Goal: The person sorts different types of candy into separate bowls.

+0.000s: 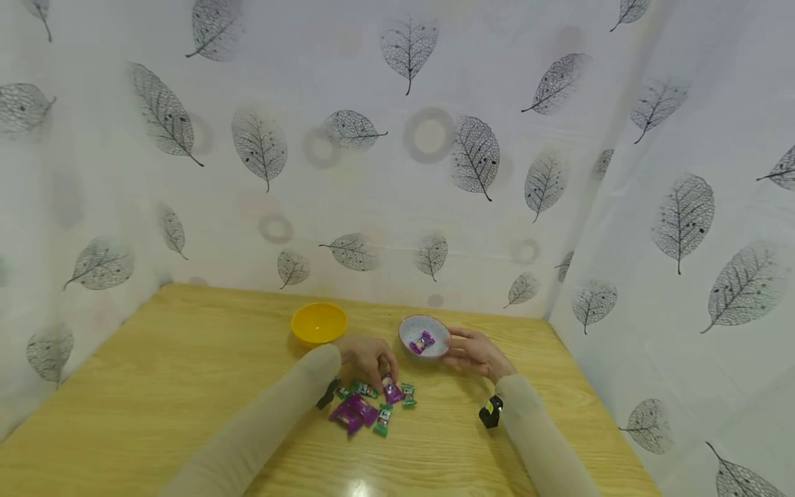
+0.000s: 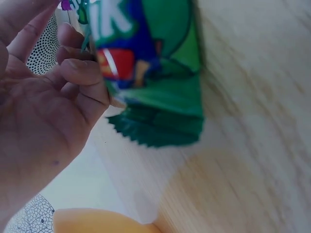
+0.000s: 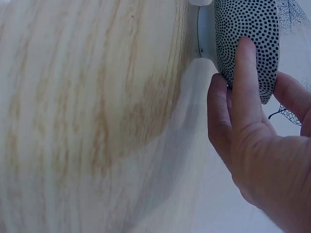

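"Because the purple candy [image 1: 391,391] under our left hand [image 1: 368,357], at lower centre of the head frame, looks small and film-wrapped, we'd judge it light, slick outside and firm within; where would we take hold?"

"Across the plump middle; a gentle pinch should do, though the wrapper could slide. Our left fingers are bent down with their tips about its upper end, and we read that as a pinch, nearly closed"

"And our right hand [image 1: 475,353]?"

"Partly curled, gripping the pale bowl [image 1: 422,322] at its right side, right of centre in the head frame. That bowl looks like stiff, breakable ceramic, so we'd want a broad hold below the rim"

"What does each view add for us?"

"Only the head view shows a purple packet [image 1: 423,342] lying inside the bowl. The right wrist view, at upper right, gives us black dots outside and a pale foot [image 3: 206,31], with one finger laid along the wall. The left wrist view brings a green packet [image 2: 150,73] to upper centre, toothed end and all, but we cannot make out the pinch there, and the orange bowl [image 1: 319,323] is cut off at its bottom edge"
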Demonstrator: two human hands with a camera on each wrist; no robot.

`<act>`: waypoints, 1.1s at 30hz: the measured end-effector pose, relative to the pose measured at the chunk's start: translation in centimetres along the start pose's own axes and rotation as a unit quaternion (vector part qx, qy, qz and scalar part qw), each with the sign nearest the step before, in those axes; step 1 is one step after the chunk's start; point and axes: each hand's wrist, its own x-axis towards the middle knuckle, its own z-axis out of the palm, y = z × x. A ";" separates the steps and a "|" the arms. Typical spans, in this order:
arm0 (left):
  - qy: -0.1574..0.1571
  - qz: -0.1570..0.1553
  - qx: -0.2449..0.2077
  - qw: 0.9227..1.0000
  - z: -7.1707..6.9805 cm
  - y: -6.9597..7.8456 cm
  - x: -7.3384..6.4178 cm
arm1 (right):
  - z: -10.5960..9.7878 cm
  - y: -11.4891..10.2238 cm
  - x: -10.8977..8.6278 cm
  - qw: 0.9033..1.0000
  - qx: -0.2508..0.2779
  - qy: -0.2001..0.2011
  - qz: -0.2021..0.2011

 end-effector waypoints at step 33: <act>0.061 -0.055 0.031 0.996 0.8 0.8 0.0 | 0.0 -0.1 -0.1 1.000 -0.005 0.009 0.004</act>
